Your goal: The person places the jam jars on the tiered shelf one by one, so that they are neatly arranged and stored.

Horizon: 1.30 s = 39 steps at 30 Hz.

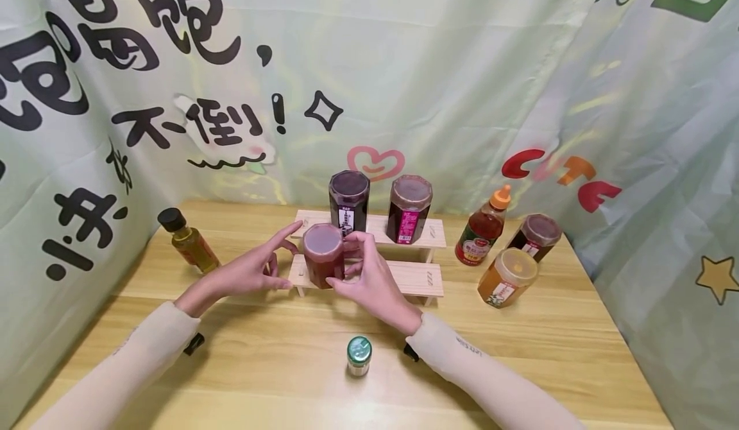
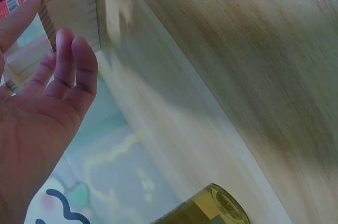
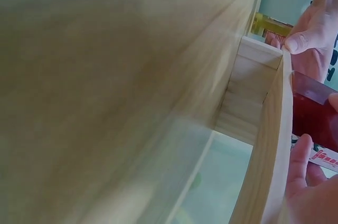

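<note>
A faceted jar of reddish-brown jam (image 1: 324, 266) stands at the left end of the lower step (image 1: 412, 278) of a small two-step wooden rack. My right hand (image 1: 372, 282) holds it from the right, thumb in front and fingers behind. My left hand (image 1: 254, 269) is at the rack's left end, fingers spread and relaxed, with nothing in it. In the right wrist view its thumb (image 3: 298, 43) touches the rack's corner. On the upper step (image 1: 378, 224) stand a dark purple jar (image 1: 349, 192) and a dark jar with a pink label (image 1: 408, 212).
An oil bottle (image 1: 193, 245) with a black cap stands at the left. To the right are a red sauce bottle (image 1: 480, 231) with an orange nozzle, an amber jar (image 1: 505, 279) and another dark jar (image 1: 538, 234). A small green-capped shaker (image 1: 359, 356) stands in front.
</note>
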Tool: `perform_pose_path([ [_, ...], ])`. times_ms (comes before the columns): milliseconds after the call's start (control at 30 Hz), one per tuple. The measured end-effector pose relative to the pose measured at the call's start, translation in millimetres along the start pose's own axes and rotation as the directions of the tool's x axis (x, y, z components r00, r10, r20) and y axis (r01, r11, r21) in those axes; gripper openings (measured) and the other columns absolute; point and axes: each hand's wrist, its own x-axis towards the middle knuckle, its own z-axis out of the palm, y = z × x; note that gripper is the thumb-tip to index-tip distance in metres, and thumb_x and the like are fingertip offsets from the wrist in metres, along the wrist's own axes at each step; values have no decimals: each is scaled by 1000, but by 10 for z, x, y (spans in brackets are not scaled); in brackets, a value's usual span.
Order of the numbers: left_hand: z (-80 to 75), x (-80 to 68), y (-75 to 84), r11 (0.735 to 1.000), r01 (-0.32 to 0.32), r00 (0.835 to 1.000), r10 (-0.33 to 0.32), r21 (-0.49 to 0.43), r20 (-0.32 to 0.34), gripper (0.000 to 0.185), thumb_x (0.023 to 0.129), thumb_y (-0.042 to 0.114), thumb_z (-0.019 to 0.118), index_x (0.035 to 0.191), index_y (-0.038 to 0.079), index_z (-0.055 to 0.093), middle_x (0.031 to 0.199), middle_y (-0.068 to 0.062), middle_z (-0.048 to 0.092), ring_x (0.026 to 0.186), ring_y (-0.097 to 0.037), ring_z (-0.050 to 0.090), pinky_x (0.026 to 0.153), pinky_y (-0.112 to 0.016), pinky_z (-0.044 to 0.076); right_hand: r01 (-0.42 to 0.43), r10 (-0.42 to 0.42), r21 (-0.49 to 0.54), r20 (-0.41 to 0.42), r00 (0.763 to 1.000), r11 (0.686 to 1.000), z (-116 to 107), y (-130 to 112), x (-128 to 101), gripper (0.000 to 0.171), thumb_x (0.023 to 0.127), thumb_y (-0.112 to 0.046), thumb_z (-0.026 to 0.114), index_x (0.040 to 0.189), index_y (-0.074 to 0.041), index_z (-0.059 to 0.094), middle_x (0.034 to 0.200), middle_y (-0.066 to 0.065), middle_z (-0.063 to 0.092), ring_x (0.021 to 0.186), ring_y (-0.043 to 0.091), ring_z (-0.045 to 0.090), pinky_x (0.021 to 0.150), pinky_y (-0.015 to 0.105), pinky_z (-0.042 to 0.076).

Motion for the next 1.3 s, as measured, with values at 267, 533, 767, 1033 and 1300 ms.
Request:
perform_pose_path([
  [267, 0, -8, -1, 1000, 13, 1000, -13, 5, -1, 122, 88, 4, 91, 178, 28, 12, 143, -19, 59, 72, -22, 62, 61, -31, 55, -19, 19, 25, 11, 1000, 1000, 53, -2, 45, 80, 81, 9, 90, 144, -4, 42, 127, 16, 68, 101, 24, 72, 84, 35, 64],
  [533, 10, -14, -7, 999, 38, 999, -38, 4, 1, 121, 89, 4, 91, 177, 29, 13, 147, -21, 57, 73, -22, 62, 61, -31, 55, -42, 41, 19, 24, 999, 999, 83, -10, 53, 80, 83, 4, 93, 144, -7, 43, 126, 13, 67, 106, 21, 69, 87, 33, 62],
  [767, 1, 1, 14, 999, 46, 999, -46, 11, -1, 122, 88, 3, 91, 177, 30, 13, 147, -21, 57, 75, -23, 62, 61, -32, 55, -16, 17, -38, 32, 999, 999, 4, -65, 36, 78, 85, -2, 94, 145, -8, 44, 129, 9, 64, 112, 27, 69, 94, 35, 60],
  [1033, 5, -6, 11, 999, 52, 999, -52, -5, 17, 122, 89, 5, 91, 177, 30, 11, 149, -22, 55, 78, -24, 63, 64, -33, 56, -12, 12, -8, 21, 1000, 1000, -140, -149, -52, 74, 87, -3, 92, 144, -4, 46, 133, 17, 65, 117, 32, 69, 95, 41, 60],
  [1300, 5, -3, 7, 999, 20, 1000, -20, -26, 14, 122, 89, 3, 91, 177, 28, 11, 149, -25, 54, 87, -26, 68, 72, -37, 61, 45, -45, 3, -29, 999, 999, -424, -263, -169, 60, 91, 3, 85, 140, -2, 51, 128, 13, 69, 116, 27, 70, 93, 43, 61],
])
